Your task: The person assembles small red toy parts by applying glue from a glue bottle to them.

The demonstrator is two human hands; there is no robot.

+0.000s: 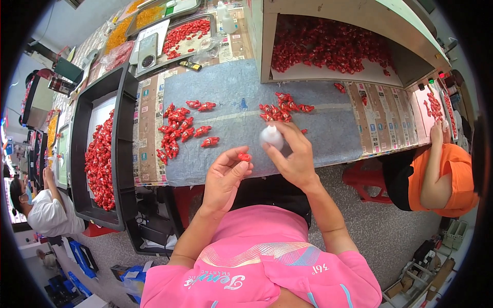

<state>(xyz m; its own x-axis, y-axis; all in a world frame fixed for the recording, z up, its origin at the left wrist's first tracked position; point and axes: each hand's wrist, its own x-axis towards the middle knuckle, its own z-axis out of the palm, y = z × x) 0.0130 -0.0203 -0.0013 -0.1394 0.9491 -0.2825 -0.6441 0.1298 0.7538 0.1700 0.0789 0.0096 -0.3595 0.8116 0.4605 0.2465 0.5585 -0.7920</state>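
Between the thumb and fingers of my left hand [222,179] is a small red molded figure [244,156], held just off the mat's near edge. My right hand [299,158] is wrapped round a small white squeeze bottle [271,136], its nozzle upward, close to the held figure. Under and beyond both hands lies a blue-grey mat [226,77]. A loose group of red figures [175,127] rests on its left part. Another cluster of red figures [282,105] lies just beyond the bottle. Fine details of the figures are too small to make out.
A black crate [126,149] with many red figures stands at the left. Beyond the mat is an open-fronted box [266,43] full of them. A phone [148,54] and a yellow-black cutter [191,65] lie at the back. People sit at both sides; a red stool [362,177] is at right.
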